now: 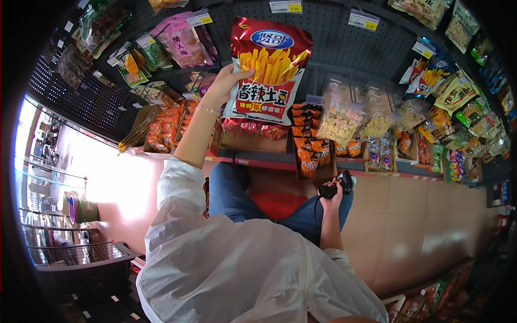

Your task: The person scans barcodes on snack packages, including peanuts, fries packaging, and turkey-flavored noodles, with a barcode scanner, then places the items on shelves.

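Note:
My left hand (223, 86) reaches up toward the shelf and is closed on the left edge of a red and white bag of potato snacks (272, 81). The bag is upright with its printed front toward me, its thumb-side edge pinched. Over my right thigh, my right hand (330, 198) is wrapped round a black handheld device (342, 183) that looks like a barcode scanner; its exact kind is not clear. Just below the raised bag, an open carton (253, 142) on the bottom shelf holds red packets, partly covered by the bag.
Several orange snack packs (309, 156) fill a carton right of the bag. Clear bags of pale puffed snacks (342, 116) hang on hooks beside them. A dark pegboard (328, 48) backs the shelf. A red stool (274, 204) shows between my legs, and a bucket (83, 210) stands left.

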Motion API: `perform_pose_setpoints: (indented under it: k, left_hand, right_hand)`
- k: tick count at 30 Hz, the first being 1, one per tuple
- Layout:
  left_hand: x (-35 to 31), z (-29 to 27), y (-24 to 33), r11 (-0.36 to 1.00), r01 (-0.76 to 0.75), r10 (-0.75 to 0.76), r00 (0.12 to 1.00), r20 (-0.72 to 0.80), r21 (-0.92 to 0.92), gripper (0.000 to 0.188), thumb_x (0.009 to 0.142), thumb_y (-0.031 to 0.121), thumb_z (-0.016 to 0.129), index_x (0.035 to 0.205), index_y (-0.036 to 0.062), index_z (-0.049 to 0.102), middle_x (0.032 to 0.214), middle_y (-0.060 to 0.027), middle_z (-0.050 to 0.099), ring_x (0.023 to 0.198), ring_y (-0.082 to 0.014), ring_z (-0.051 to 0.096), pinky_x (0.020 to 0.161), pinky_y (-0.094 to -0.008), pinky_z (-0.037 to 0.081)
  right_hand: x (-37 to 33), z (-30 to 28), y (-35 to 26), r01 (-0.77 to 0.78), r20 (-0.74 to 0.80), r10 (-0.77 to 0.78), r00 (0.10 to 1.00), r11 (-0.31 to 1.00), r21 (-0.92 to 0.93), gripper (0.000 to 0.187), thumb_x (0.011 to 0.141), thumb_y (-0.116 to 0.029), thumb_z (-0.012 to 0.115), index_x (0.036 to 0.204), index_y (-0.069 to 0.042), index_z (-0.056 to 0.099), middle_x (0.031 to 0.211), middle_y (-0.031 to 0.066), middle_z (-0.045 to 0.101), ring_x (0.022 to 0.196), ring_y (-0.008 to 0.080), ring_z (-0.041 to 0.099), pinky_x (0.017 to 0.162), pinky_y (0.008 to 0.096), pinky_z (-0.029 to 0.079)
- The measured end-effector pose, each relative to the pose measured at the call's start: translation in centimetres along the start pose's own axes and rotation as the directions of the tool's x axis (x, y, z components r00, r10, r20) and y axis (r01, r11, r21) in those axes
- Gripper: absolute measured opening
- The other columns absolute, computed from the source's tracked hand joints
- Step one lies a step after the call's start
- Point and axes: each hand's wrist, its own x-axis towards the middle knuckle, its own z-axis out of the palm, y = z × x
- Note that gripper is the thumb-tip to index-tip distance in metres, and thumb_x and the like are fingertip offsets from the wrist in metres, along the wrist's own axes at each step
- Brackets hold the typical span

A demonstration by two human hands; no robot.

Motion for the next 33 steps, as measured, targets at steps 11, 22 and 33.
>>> perform_pose_setpoints:
  k: [11,22,33]
  left_hand:
    - [1.9,1.7,-0.6,0.999,0.041,-0.041,0.999,0.0,0.004,0.032,0.074,0.007,0.059,0.102,-0.0024,0.047,0.097,-0.0102,0.056,0.082,-0.0166,0.058,0.071,-0.0302,0.048]
    - [5.1,8.6,-3.8,0.988,0.12,-0.131,0.985,0.115,0.101,0.028,0.074,0.006,0.06,0.098,-0.0018,0.051,0.093,-0.0104,0.058,0.079,-0.018,0.059,0.071,-0.0301,0.048]
    - [10.5,23.9,-5.5,0.956,-0.005,-0.097,0.937,0.335,0.293,0.04,0.069,0.012,0.066,0.102,-0.0028,0.049,0.095,-0.0093,0.057,0.081,-0.0143,0.056,0.073,-0.0261,0.044]
  right_hand:
    - [0.3,-0.4,-0.3,-0.011,0.008,0.011,1.0,0.999,0.047,0.02,0.076,-0.016,0.052,0.095,-0.008,0.05,0.069,0.0016,0.043,0.065,0.0137,0.045,0.07,0.0292,0.041]
    - [0.2,0.2,-0.5,-0.003,0.0,0.003,1.0,0.998,0.066,0.014,0.077,-0.017,0.051,0.088,-0.009,0.054,0.067,0.0003,0.044,0.063,0.0119,0.046,0.067,0.0284,0.042]
    - [0.1,0.0,-0.5,0.033,0.034,-0.036,0.999,0.996,0.077,0.014,0.079,-0.018,0.05,0.091,-0.011,0.052,0.067,0.0005,0.043,0.062,0.0123,0.045,0.065,0.0282,0.04]
